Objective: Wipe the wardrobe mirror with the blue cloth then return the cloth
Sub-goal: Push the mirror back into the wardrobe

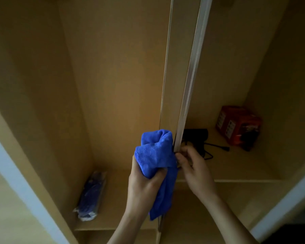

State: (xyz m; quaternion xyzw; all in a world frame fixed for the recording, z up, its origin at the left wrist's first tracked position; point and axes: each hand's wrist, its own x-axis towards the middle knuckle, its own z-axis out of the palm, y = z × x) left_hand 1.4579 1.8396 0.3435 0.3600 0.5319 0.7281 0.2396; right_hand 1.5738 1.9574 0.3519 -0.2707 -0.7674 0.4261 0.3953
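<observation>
On the left shelf point(116, 217) lies a clear bag point(91, 192) with something blue inside. Next to it, the left hand point(144, 182) reaches up from below with its arm bare, and its fingers and thumb are squeezed tight round the blue cloth point(155, 152). The cloth is bunched up above this hand, and one end hangs down past the wrist. It sits between the two hands, touching both. The right hand point(195, 169) comes in from the right, fingers curled onto the tall metal strip point(192, 76) just beside the cloth. Farther right, on a higher shelf, are a black thing point(195, 133) with a cord and a red box point(238, 125).
</observation>
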